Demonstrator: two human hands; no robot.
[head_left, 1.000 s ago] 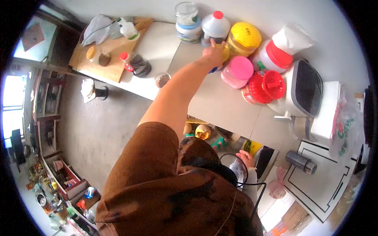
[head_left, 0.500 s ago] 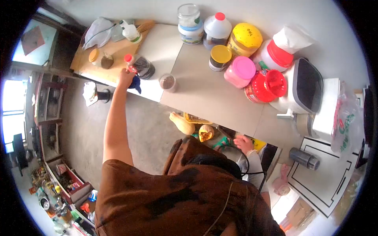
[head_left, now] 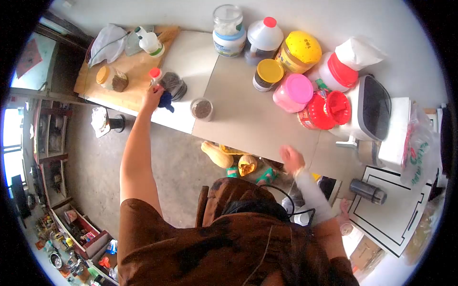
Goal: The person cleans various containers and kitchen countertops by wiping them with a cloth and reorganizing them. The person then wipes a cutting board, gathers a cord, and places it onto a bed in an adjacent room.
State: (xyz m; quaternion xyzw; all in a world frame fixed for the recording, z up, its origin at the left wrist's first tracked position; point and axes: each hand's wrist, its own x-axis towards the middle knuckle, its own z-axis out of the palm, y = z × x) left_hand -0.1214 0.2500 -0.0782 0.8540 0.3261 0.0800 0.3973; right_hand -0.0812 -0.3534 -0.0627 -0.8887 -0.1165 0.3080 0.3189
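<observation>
My left hand (head_left: 152, 97) is closed on a dark blue cloth (head_left: 166, 101) by the front edge of the counter. Its fingers are close against the red cap (head_left: 155, 72) of a clear jar with dark contents (head_left: 172, 85); whether they touch it cannot be made out. An open glass of brown grains (head_left: 202, 109) stands to the right of that jar. Over the counter's front edge is my right hand (head_left: 292, 159), blurred, its fingers unclear and no object visible in it. The nearest containers to it are a pink-lidded jar (head_left: 293, 91) and a red jar (head_left: 317, 110).
A wooden board (head_left: 133, 71) carries a yellow-lidded jar (head_left: 112, 78), a white bottle (head_left: 150, 44) and bags. Several tubs and bottles line the wall, beside a white appliance (head_left: 367, 107). Squashes (head_left: 217, 155) lie below the counter; a grey flask (head_left: 368, 191) is at right.
My left hand moved left from the yellow-lidded jar among the tubs to the red-capped jar, taking the blue cloth along. My right hand has risen from below the counter to its front edge.
</observation>
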